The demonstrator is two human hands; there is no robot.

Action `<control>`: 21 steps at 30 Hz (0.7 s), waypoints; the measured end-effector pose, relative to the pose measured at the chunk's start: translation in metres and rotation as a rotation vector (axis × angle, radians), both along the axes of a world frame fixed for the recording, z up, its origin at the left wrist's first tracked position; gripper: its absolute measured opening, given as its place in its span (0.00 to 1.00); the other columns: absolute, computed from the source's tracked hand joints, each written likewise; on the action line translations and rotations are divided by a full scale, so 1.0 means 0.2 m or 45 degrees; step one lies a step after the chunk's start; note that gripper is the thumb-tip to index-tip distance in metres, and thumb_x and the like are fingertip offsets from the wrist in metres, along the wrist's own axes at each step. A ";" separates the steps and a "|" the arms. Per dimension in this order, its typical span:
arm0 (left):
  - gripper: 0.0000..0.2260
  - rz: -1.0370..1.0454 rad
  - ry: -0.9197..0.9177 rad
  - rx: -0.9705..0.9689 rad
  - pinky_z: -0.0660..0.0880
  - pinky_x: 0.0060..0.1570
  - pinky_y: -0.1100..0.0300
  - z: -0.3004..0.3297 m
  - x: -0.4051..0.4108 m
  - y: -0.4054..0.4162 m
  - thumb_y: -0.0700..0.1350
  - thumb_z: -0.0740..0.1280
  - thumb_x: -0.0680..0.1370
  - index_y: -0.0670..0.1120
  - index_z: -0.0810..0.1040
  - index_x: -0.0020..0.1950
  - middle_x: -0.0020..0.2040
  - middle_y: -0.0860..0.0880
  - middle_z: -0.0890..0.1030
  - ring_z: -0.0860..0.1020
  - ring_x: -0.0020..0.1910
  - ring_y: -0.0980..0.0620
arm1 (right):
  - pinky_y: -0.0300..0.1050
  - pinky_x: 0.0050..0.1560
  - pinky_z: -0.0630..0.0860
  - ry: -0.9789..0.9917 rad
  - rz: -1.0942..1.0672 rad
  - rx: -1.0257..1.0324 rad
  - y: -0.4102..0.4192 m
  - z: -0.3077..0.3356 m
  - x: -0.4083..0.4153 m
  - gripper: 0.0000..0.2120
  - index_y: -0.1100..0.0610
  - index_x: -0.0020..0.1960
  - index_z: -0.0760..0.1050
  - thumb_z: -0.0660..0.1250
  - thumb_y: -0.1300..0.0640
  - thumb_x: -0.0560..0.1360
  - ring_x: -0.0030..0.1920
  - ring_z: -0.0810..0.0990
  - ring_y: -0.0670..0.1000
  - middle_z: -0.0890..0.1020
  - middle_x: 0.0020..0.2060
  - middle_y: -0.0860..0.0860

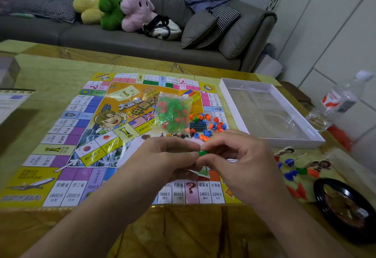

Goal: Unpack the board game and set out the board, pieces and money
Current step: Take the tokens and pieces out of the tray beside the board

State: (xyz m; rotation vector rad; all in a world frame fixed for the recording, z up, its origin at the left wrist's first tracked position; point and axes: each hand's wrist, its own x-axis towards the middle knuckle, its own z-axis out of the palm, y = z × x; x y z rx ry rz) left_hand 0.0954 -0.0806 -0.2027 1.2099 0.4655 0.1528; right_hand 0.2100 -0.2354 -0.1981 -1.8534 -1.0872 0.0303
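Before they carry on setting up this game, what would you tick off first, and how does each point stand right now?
1. Board unfolded flat on the table: ok.
2. Green piece pinched between left hand and right hand: ok.
3. Bag of green and red pieces opened: cannot tell.
4. Loose pieces sorted: not ok, scattered on the board.
5. Box tray emptied: ok, only a clear insert shows.
6. Money set out: cannot tell, none is plainly visible.

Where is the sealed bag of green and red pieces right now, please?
In the head view, the bag lies on the board, right of its centre, just left of the loose pieces.
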 end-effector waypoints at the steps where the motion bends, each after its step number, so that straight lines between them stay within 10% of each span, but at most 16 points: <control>1: 0.07 0.009 -0.004 -0.017 0.82 0.43 0.59 0.00 0.00 0.00 0.34 0.71 0.77 0.37 0.85 0.54 0.48 0.36 0.87 0.87 0.44 0.43 | 0.46 0.42 0.84 0.018 -0.004 0.007 0.00 0.00 0.00 0.08 0.52 0.45 0.87 0.82 0.55 0.68 0.44 0.86 0.48 0.86 0.41 0.44; 21: 0.07 0.097 -0.070 -0.074 0.81 0.44 0.59 -0.01 0.00 -0.04 0.36 0.73 0.74 0.41 0.88 0.50 0.41 0.40 0.85 0.85 0.41 0.47 | 0.44 0.37 0.84 0.449 -0.006 0.182 0.01 -0.01 0.00 0.08 0.59 0.44 0.86 0.79 0.70 0.70 0.34 0.87 0.54 0.87 0.35 0.53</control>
